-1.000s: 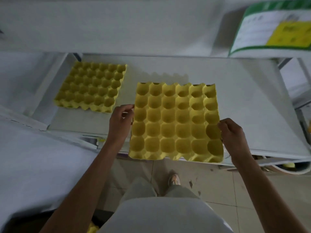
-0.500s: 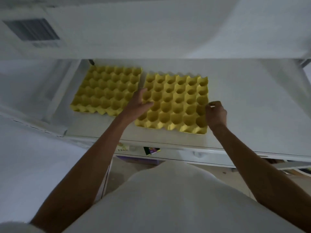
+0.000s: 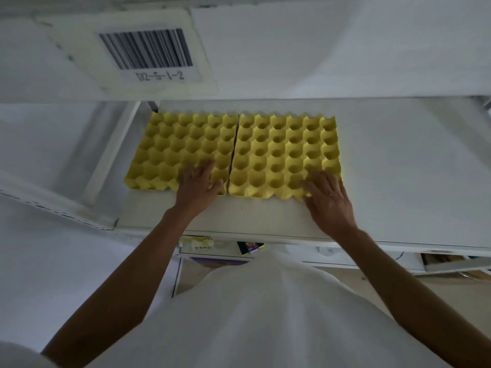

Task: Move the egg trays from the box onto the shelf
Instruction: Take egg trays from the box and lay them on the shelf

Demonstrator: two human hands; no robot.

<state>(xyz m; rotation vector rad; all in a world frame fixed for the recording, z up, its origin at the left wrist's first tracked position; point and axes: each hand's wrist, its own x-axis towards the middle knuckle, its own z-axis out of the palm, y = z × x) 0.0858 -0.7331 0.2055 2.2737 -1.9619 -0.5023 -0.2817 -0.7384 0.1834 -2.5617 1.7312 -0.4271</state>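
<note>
Two yellow egg trays lie side by side on the white shelf (image 3: 398, 181), their inner edges touching. The left tray (image 3: 175, 147) sits at the shelf's left end. The right tray (image 3: 281, 152) lies next to it. My left hand (image 3: 199, 184) rests flat, fingers spread, on the front right corner of the left tray. My right hand (image 3: 328, 197) lies flat with fingers apart on the front right corner of the right tray. Neither hand grips anything. The box is out of view.
The shelf above carries a barcode label (image 3: 148, 51) on its front edge, close over the trays. A white upright post (image 3: 111, 152) stands left of the trays. Bare shelf surface stretches to the right. Small items (image 3: 249, 247) sit on a lower shelf.
The right tray was carried in, set down and slid left until it touches the left tray. Both hands let go of its sides and now lie flat on the trays' front corners.
</note>
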